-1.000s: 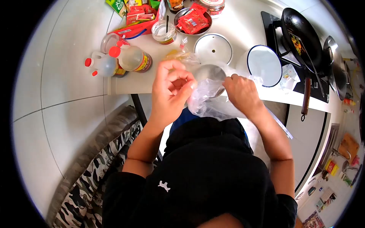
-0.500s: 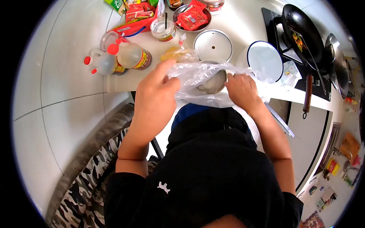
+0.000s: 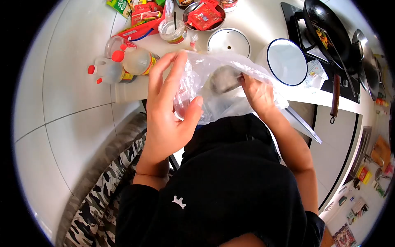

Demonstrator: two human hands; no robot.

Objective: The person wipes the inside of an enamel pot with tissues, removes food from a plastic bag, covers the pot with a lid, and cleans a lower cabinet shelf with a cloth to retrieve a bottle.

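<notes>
My left hand (image 3: 166, 109) curves round the left side of a clear plastic bag (image 3: 218, 108), thumb in front and fingers spread along its upper edge. The bag's mouth gapes towards me. My right hand (image 3: 258, 94) reaches into the mouth, its fingers closed on the rim of a small metal bowl (image 3: 225, 79). The bowl is tilted inside the bag and looks greyish and blurred; its contents cannot be made out. Behind the bag lies a white lid (image 3: 228, 40) with a dark hole in its middle.
A white enamel pot (image 3: 286, 61) stands right of the bag, near a wok (image 3: 325, 29) on the stove. Plastic bottles (image 3: 138, 61), an open jar (image 3: 173, 31) and a metal bowl of red packets (image 3: 204, 16) stand at the back left. The counter edge runs below my hands.
The metal bowl has tipped and now shows inside the bag, with my right hand at its rim. My left hand's fingers have spread, and the bag's mouth is wider.
</notes>
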